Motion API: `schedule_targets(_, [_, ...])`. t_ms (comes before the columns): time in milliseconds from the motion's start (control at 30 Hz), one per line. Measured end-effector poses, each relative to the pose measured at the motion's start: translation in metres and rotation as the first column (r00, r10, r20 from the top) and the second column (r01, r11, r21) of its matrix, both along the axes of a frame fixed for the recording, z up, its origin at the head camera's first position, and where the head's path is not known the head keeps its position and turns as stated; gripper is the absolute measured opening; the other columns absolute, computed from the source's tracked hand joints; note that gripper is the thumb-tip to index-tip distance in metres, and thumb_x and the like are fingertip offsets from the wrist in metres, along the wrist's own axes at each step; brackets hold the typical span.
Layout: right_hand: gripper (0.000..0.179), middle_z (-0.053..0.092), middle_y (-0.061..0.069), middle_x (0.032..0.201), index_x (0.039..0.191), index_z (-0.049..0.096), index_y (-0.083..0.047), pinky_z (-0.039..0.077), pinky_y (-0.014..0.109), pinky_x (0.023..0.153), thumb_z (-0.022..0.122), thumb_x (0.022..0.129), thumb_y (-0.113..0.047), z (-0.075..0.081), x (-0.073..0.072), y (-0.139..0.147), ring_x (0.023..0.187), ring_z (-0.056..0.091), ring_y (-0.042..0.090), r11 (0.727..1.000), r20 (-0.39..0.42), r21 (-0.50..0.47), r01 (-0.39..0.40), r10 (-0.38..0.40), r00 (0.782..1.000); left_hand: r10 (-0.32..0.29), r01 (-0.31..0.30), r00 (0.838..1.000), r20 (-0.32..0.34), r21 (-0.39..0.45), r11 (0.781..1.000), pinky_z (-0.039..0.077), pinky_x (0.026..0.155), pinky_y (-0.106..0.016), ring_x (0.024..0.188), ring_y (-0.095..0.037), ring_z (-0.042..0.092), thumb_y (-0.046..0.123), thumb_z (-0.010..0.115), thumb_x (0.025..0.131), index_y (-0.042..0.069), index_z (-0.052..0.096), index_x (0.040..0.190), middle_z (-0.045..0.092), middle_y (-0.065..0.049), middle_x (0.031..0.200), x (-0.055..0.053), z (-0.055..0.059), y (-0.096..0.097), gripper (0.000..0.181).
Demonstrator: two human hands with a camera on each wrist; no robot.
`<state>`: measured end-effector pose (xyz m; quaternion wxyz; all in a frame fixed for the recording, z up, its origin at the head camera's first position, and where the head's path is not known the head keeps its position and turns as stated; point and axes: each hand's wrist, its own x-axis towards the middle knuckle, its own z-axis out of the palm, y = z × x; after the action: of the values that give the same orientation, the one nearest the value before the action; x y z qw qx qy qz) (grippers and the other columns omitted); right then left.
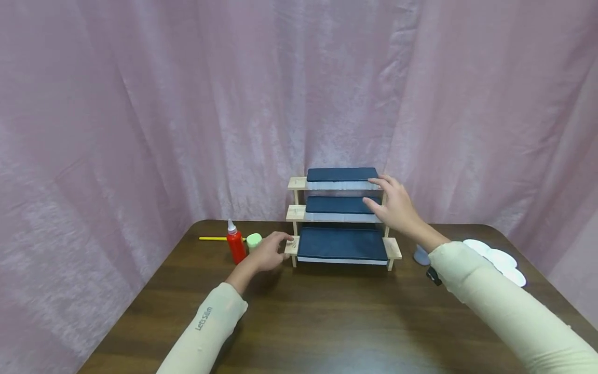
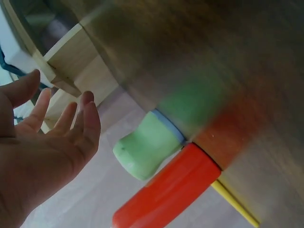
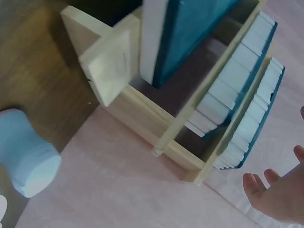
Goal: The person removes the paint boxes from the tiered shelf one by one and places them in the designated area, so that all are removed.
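A three-tier wooden rack [image 1: 296, 212] stands at the back of the table. Each step carries a flat pad with a dark blue top and white sides; the lowest pad [image 1: 343, 244] is the deepest, while the top pad [image 1: 342, 174] looks narrow. My left hand [image 1: 267, 253] is at the left end of the lowest step, fingers loosely bent and holding nothing. Beside the upper steps' right end, my right hand [image 1: 394, 205] is raised with thumb and fingers spread. The right wrist view shows this hand [image 3: 282, 192] apart from the pads.
Left of the rack stand a red bottle [image 1: 236, 245] with a pointed nozzle and a green container [image 1: 254, 240]; a yellow stick [image 1: 214, 238] lies behind. To the right are a pale blue container [image 1: 422, 255] and a white lobed palette [image 1: 501, 259]. A pink curtain [image 1: 243, 104] hangs behind.
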<state>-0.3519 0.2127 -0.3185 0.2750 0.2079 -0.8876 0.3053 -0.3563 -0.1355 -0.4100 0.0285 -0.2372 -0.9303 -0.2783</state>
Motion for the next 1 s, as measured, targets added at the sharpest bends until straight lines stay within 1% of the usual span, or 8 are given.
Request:
schedule_targets(100, [0.053, 0.041, 0.03, 0.146, 0.136, 0.055, 0.001, 0.027, 0.068, 0.107, 0.071, 0.091, -0.023, 0.005, -0.006, 0.0, 0.136, 0.035, 0.049, 1.0, 0.012, -0.008, 0.005, -0.005, 1.0, -0.031, 0.031, 0.999, 0.008, -0.019, 0.999, 0.045, 0.103, -0.048, 0.119, -0.037, 0.056, 0.003, 0.073, 0.085, 0.003, 0.064, 0.12, 0.054, -0.02, 0.135, 0.0, -0.001, 0.001, 0.036])
schedule_targets(133, [0.053, 0.042, 0.03, 0.146, 0.136, 0.055, 0.001, 0.028, 0.067, 0.108, 0.072, 0.091, -0.024, 0.006, -0.009, 0.001, 0.137, 0.035, 0.048, 1.0, 0.024, -0.009, 0.01, -0.01, 1.0, -0.038, 0.038, 0.999, 0.004, -0.022, 0.999, 0.045, 0.103, -0.048, 0.119, -0.037, 0.056, 0.004, 0.074, 0.085, 0.002, 0.064, 0.119, 0.054, -0.02, 0.134, 0.0, -0.001, 0.002, 0.036])
schedule_targets(300, [0.057, 0.041, 0.028, 0.146, 0.139, 0.053, -0.001, 0.027, 0.064, 0.11, 0.072, 0.092, -0.027, 0.007, -0.026, 0.007, 0.137, 0.034, 0.046, 0.999, 0.106, -0.011, 0.043, -0.041, 0.993, -0.038, 0.038, 0.999, -0.003, -0.046, 0.998, 0.044, 0.105, -0.048, 0.12, -0.037, 0.055, 0.007, 0.078, 0.083, 0.002, 0.065, 0.119, 0.054, -0.021, 0.136, -0.003, 0.0, 0.006, 0.039])
schedule_targets(400, [0.059, 0.041, 0.026, 0.147, 0.141, 0.051, -0.002, 0.026, 0.065, 0.11, 0.071, 0.092, -0.03, 0.008, -0.036, 0.008, 0.138, 0.033, 0.046, 0.998, 0.137, -0.021, 0.053, -0.05, 0.989, -0.019, 0.019, 1.0, -0.006, -0.059, 0.998, 0.041, 0.108, -0.048, 0.125, -0.037, 0.052, 0.011, 0.079, 0.083, 0.003, 0.066, 0.12, 0.053, -0.021, 0.137, -0.007, 0.0, 0.007, 0.04])
schedule_targets(567, [0.063, 0.041, 0.023, 0.148, 0.143, 0.051, -0.005, 0.028, 0.063, 0.11, 0.072, 0.091, -0.035, 0.009, -0.045, 0.007, 0.139, 0.033, 0.043, 0.998, 0.175, -0.031, 0.053, -0.047, 0.984, 0.013, -0.013, 1.0, 0.022, -0.04, 0.999, 0.044, 0.105, -0.046, 0.119, -0.036, 0.056, 0.015, 0.081, 0.082, 0.005, 0.067, 0.121, 0.057, -0.017, 0.134, -0.011, -0.001, 0.008, 0.043])
schedule_targets(733, [0.064, 0.042, 0.022, 0.147, 0.143, 0.05, -0.006, 0.031, 0.061, 0.109, 0.075, 0.089, -0.031, 0.01, -0.052, 0.01, 0.137, 0.036, 0.041, 0.997, 0.195, -0.056, 0.056, -0.044, 0.98, 0.019, -0.017, 0.999, 0.046, -0.029, 0.999, 0.047, 0.101, -0.046, 0.113, -0.033, 0.059, 0.018, 0.083, 0.08, 0.009, 0.068, 0.121, 0.06, -0.015, 0.13, -0.015, -0.003, 0.011, 0.045])
schedule_targets(833, [0.066, 0.042, 0.022, 0.148, 0.144, 0.049, -0.005, 0.032, 0.061, 0.109, 0.075, 0.089, -0.03, 0.01, -0.056, 0.012, 0.137, 0.036, 0.041, 0.997, 0.22, -0.059, 0.051, -0.037, 0.975, 0.047, -0.044, 0.997, 0.068, -0.041, 0.998, 0.046, 0.102, -0.047, 0.114, -0.032, 0.058, 0.02, 0.084, 0.079, 0.012, 0.069, 0.121, 0.061, -0.013, 0.13, -0.016, -0.004, 0.01, 0.045])
schedule_targets(1000, [0.067, 0.041, 0.022, 0.15, 0.145, 0.048, -0.004, 0.032, 0.061, 0.109, 0.075, 0.089, -0.031, 0.011, -0.062, 0.013, 0.139, 0.035, 0.042, 0.999, 0.243, -0.031, 0.027, -0.018, 0.97, 0.114, -0.11, 0.987, 0.116, -0.04, 0.993, 0.045, 0.102, -0.051, 0.118, -0.035, 0.056, 0.02, 0.086, 0.077, 0.016, 0.07, 0.121, 0.061, -0.012, 0.132, -0.016, -0.003, 0.008, 0.046])
